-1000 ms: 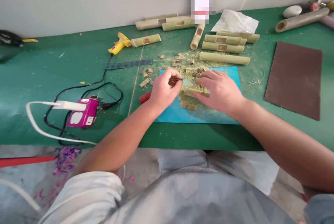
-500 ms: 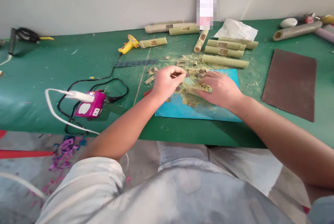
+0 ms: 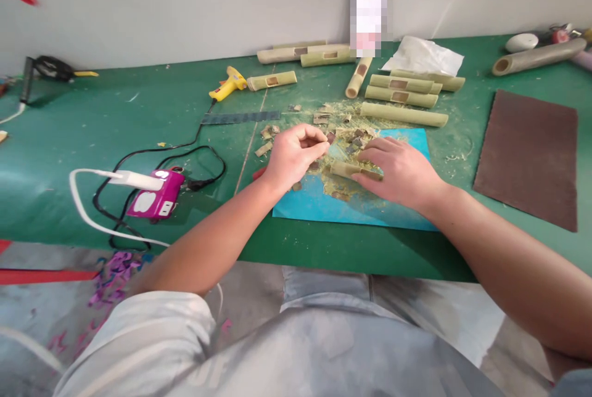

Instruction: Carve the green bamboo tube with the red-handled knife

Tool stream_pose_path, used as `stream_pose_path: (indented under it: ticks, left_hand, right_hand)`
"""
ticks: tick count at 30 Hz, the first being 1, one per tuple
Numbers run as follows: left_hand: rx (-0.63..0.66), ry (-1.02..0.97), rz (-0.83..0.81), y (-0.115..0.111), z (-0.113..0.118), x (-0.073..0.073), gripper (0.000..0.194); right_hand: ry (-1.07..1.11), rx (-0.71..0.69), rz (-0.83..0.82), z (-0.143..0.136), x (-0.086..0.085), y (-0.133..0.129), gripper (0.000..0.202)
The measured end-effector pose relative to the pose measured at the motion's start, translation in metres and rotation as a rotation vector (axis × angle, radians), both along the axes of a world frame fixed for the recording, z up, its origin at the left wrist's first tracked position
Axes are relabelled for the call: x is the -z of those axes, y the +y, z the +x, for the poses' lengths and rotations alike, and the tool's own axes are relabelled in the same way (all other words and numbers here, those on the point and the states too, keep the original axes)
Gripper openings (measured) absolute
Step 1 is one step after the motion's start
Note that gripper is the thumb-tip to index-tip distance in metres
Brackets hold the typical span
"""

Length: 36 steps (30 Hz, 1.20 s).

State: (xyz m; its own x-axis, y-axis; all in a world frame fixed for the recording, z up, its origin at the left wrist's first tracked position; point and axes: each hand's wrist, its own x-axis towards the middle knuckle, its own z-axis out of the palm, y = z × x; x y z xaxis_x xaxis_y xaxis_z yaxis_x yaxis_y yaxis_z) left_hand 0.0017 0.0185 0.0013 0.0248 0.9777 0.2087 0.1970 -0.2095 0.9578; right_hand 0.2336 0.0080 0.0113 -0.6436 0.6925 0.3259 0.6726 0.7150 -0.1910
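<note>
My left hand (image 3: 298, 153) is closed in a pinch, thumb against forefinger, on a small brown piece of sandpaper (image 3: 330, 137). A short bamboo tube (image 3: 343, 169) lies on the dusty blue sheet (image 3: 300, 203). Over its right end hovers my right hand (image 3: 400, 169), fingers apart and thumb beside or touching the tube's near side; whether the thumb presses on it I cannot tell. Yellowish shavings and worn sandpaper scraps (image 3: 358, 140) lie between and beyond the hands.
Several bamboo tubes (image 3: 404, 114) with cut windows lie behind the blue sheet. To the right is a large brown sandpaper sheet (image 3: 530, 159). Leftward are a yellow glue gun (image 3: 229, 84), its black cord and a purple power adapter (image 3: 160, 196). A white plastic bag (image 3: 423, 55) sits at the back.
My right hand has lifted and opened somewhat from the bamboo tube, showing more of it. My left hand keeps its pinch on the brown piece. The view has shifted slightly.
</note>
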Motion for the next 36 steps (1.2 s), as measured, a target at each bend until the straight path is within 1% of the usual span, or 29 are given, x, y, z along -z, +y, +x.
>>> stream_pose_path:
  ticks: [4, 6, 8, 11, 14, 20, 25, 30, 33, 36]
  left_hand:
    - [-0.037, 0.095, 0.142, -0.004, -0.001, 0.000, 0.010]
    - [-0.058, 0.147, 0.184, -0.006, -0.001, 0.001, 0.010]
    - [-0.057, 0.154, 0.167, -0.007, 0.000, 0.004, 0.008]
    - [-0.033, 0.099, 0.111, -0.008, 0.001, 0.009, 0.007]
    - [-0.019, 0.057, 0.098, -0.008, 0.002, 0.011, 0.007]
    - [-0.066, 0.090, 0.107, -0.009, -0.001, 0.005, 0.012]
    - [-0.078, 0.093, 0.057, -0.012, 0.000, -0.001, 0.010]
    - [-0.133, 0.118, 0.139, -0.015, 0.001, 0.000, 0.010]
    - [-0.114, 0.116, 0.137, -0.016, 0.001, 0.002, 0.012]
    - [-0.074, 0.090, 0.102, -0.017, 0.002, 0.002, 0.015]
  right_hand:
    - [0.020, -0.023, 0.022, 0.003, 0.001, -0.001, 0.026]
    - [0.058, -0.035, 0.032, 0.006, 0.002, -0.002, 0.024]
    - [0.096, -0.036, 0.052, 0.008, 0.002, -0.004, 0.024]
    - [0.129, -0.021, 0.096, 0.008, 0.000, -0.008, 0.023]
    - [0.139, -0.015, 0.107, 0.006, -0.001, -0.011, 0.023]
    - [0.135, 0.000, 0.073, 0.004, 0.003, -0.009, 0.023]
    - [0.126, 0.006, 0.031, 0.001, 0.003, -0.009, 0.022]
    - [0.108, 0.011, -0.013, -0.001, 0.002, -0.011, 0.020]
    - [0.098, 0.023, -0.032, -0.002, 0.002, -0.013, 0.020]
    - [0.100, 0.053, -0.029, -0.004, 0.002, -0.015, 0.021]
